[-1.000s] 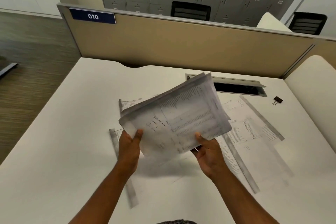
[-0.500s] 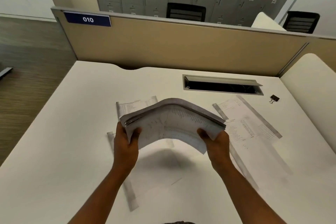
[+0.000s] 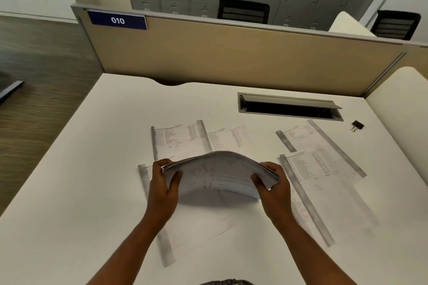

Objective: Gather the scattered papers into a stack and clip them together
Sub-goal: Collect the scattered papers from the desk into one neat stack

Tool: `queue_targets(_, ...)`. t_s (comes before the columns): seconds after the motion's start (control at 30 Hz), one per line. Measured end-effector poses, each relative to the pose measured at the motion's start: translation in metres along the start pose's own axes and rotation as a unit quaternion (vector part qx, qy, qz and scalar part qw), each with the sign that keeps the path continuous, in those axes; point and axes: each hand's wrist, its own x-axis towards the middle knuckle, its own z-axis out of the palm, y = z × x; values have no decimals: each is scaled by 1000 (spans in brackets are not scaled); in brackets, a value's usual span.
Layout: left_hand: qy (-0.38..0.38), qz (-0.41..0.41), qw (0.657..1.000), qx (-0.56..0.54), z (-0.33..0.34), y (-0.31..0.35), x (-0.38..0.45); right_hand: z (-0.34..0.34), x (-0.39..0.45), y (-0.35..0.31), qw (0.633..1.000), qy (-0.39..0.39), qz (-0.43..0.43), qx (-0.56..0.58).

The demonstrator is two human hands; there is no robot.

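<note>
Now left hand [image 3: 163,188] and right hand [image 3: 273,188] grip paper stack [image 3: 220,172] ends; stack arched, long axis left-right, above desk [image 3: 92,169] middle, binder clip [image 3: 357,125] well apart.

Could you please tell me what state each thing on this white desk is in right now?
Printed paper stack: held above the desk, bowed upward.
Left hand: grips the stack's left end.
Right hand: grips the stack's right end.
Loose printed sheets: flat on the desk, ungathered.
Small black binder clip: unused, on the desk.
Grey cable hatch: lid open.
</note>
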Motion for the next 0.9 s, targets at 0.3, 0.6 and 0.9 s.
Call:
queue_targets(0.3,-6,-6,1000,12,2,-5,-1,-11,11,-25,899,10,-309,-309)
queue_targets(0.6,-17,-17,1000,12,7,-9,-2,-13,12,-25,938,25,-254,-237)
queue_targets(0.9,4,-24,1000,14,12,-13,-2,-3,5,15,999,-27,40,-15)
